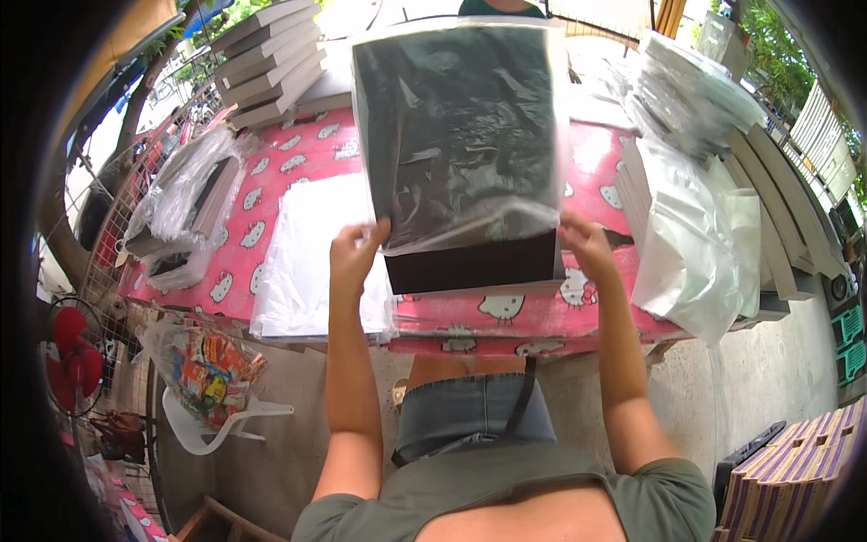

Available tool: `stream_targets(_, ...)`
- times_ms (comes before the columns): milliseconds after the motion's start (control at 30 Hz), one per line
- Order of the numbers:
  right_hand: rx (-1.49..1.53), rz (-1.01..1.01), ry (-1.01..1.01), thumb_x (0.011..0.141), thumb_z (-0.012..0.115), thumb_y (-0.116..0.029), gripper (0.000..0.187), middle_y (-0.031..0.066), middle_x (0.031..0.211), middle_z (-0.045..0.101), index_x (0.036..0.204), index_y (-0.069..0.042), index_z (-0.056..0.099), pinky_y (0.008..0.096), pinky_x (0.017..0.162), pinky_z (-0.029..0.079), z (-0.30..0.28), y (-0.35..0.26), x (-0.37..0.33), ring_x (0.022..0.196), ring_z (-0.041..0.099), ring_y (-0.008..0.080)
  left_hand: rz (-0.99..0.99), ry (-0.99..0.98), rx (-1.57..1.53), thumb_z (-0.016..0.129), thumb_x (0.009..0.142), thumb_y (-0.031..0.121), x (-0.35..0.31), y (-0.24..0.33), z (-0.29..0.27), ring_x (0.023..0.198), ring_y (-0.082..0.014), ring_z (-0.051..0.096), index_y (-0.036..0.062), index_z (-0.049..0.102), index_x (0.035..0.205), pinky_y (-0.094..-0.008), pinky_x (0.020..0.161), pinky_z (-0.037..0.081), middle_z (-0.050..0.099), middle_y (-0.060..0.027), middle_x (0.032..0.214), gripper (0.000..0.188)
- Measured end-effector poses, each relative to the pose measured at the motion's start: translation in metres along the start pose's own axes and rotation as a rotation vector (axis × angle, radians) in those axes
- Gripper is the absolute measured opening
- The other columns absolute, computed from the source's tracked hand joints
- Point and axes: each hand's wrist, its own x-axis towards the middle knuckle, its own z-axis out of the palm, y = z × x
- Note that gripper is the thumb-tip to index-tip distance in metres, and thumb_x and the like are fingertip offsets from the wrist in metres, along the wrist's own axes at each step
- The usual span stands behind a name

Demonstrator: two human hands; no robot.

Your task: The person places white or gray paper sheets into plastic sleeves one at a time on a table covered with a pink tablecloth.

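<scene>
A large flat black box [474, 264] stands tilted over the table in front of me, mostly inside a clear plastic bag [470, 135]. Its lower end sticks out below the bag's mouth. With fingers pinched, my left hand [354, 257] grips the bag's edge at the lower left corner. At the opposite corner my right hand [589, 246] is closed on the bag's edge too. Close by my left forearm lies a pile of white plastic bags [312, 244].
A pink patterned cloth [262, 194] covers the table. Grey boxes [271, 63] are stacked at the far left, with plastic-wrapped ones [185, 199] nearer. On the right are white wrapping [691, 235] and more wrapped boxes [691, 90]. A white chair [194, 434] stands below left.
</scene>
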Motion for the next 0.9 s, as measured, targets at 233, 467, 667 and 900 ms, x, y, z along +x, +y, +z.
stream_targets(233,-0.149,0.240,0.115,0.069,0.072,-0.015,0.067,0.0161,0.098,0.056,0.125,-0.006,0.037,0.0293,0.070,0.044,0.029,-0.056,0.040,0.083,0.053,0.0180,-0.145,-0.277,-0.190,0.080,0.061,0.026,-0.002,0.052,0.032,0.129,-0.0298,0.016,0.0068,0.004,0.136,-0.0401,0.102,0.025,0.011,-0.0235,0.139,0.109)
stream_targets(467,-0.378,0.250,-0.001,0.072,0.060,0.000,0.045,0.0105,0.098,0.061,0.116,-0.002,0.051,0.0240,0.075,0.045,0.053,-0.049,-0.153,0.087,0.058,0.0143,0.003,-0.370,0.160,0.058,0.074,-0.001,-0.157,0.005,-0.025,0.133,-0.0316,0.010,0.0054,0.009,0.136,-0.0358,0.104,0.020,0.011,-0.0254,0.141,0.080)
stream_targets(667,-0.574,0.146,0.070,0.070,0.054,0.010,0.044,0.0164,0.089,0.062,0.112,-0.003,0.058,0.0277,0.073,0.047,0.073,-0.074,-0.259,0.076,0.062,0.0224,-0.115,0.062,-0.046,0.033,0.082,-0.011,-0.269,0.002,-0.028,0.127,-0.0301,0.029,-0.0017,0.029,0.130,-0.0298,0.101,0.026,0.033,-0.0275,0.132,0.049)
stream_targets(900,-0.681,-0.090,-0.119,0.061,0.072,-0.003,0.051,0.0159,0.078,0.057,0.110,-0.005,0.059,0.0297,0.058,0.047,0.102,-0.040,-0.217,0.064,0.057,0.0242,0.528,0.335,0.238,0.040,0.078,-0.010,-0.199,-0.011,-0.023,0.105,-0.0278,0.051,0.0008,0.055,0.079,-0.0378,0.087,0.041,0.051,-0.0227,0.116,0.019)
